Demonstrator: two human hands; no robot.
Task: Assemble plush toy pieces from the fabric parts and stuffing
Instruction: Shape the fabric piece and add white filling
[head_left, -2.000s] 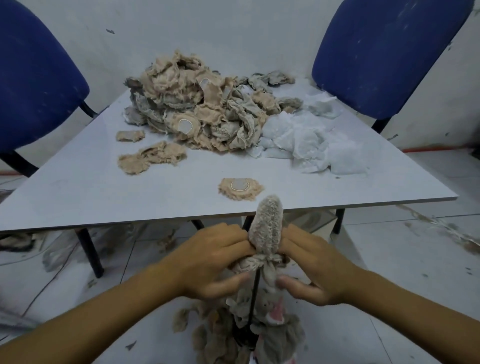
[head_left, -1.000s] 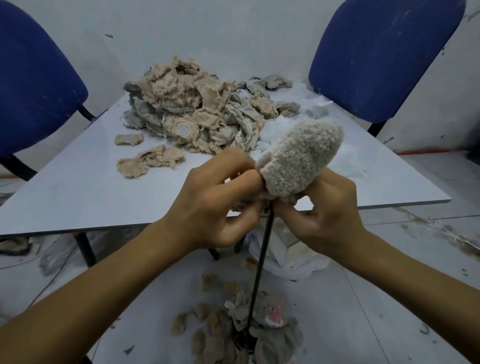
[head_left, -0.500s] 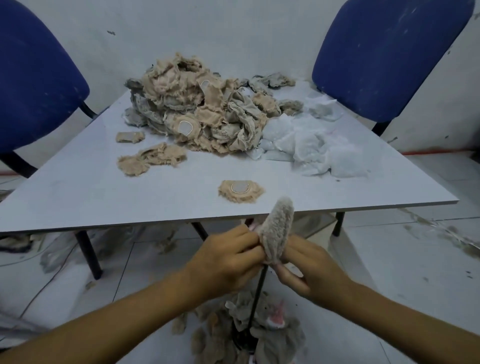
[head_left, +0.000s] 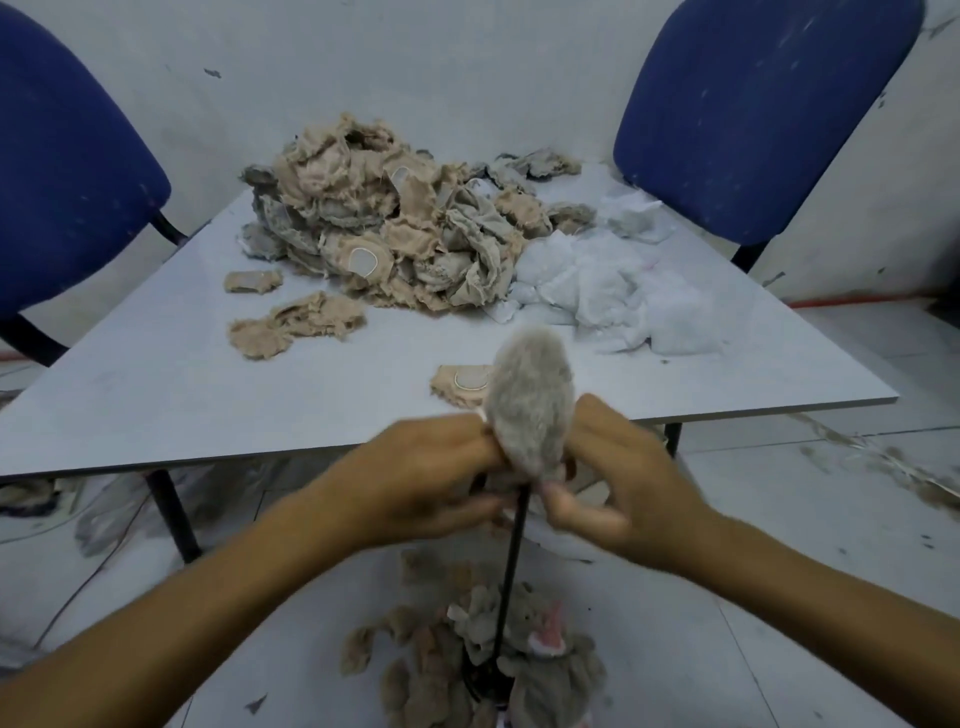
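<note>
both hands grip the fuzzy grey plush piece (head_left: 530, 410) at its lower open end – the left hand (head_left: 431, 478) pinching one side, the right hand (head_left: 618, 483) the other – just in front of the counter (head_left: 156, 374) edge, over a thin black rod (head_left: 511, 566) rising from the floor. it looks light, soft and squashy, so it should hold best by the fabric hem rather than the slippery pile. fabric parts (head_left: 395, 228) and white stuffing (head_left: 613, 296) lie heaped on the counter.
</note>
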